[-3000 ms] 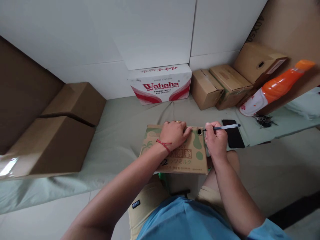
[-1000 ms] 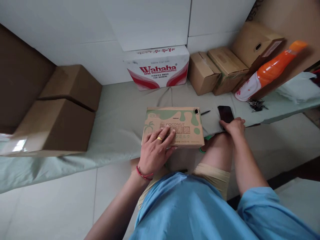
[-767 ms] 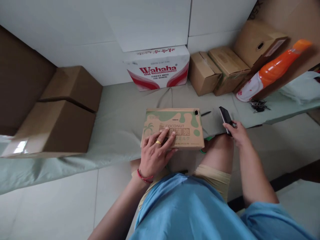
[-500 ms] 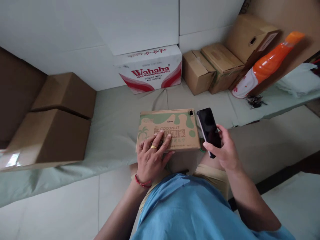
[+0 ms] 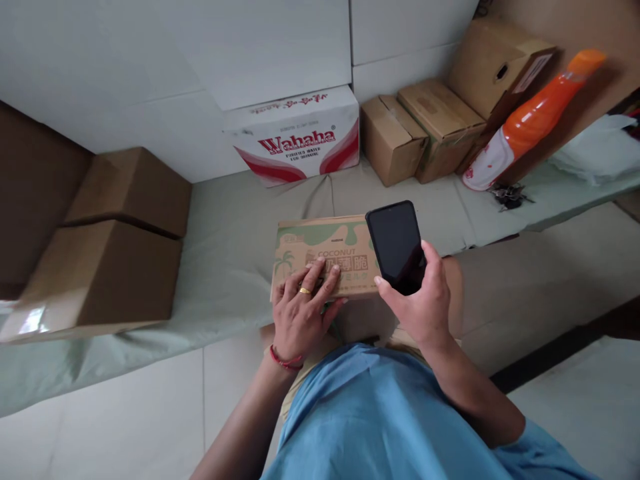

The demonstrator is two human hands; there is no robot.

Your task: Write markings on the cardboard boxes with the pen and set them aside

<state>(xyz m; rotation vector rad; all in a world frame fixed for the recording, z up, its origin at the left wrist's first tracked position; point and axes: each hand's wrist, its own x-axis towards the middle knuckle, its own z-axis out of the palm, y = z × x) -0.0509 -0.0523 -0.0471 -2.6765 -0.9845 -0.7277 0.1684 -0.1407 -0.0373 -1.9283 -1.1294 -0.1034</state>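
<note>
A flat brown and green coconut carton lies on the pale green cloth in front of me. My left hand rests on its near edge with the fingers spread flat, a ring on one finger and a red string at the wrist. My right hand is closed round a black phone, holding it up over the carton's right end with the dark screen facing me. The pen is hidden from view.
A white and red Wahaha box stands at the back wall. Brown cartons sit at the left, smaller ones at the back right beside an orange bottle and keys. The pale green cloth covers the platform.
My right hand put the pen down, picked up the black phone from the cloth and brought it left over the carton. My left hand slid to the carton's near edge.
</note>
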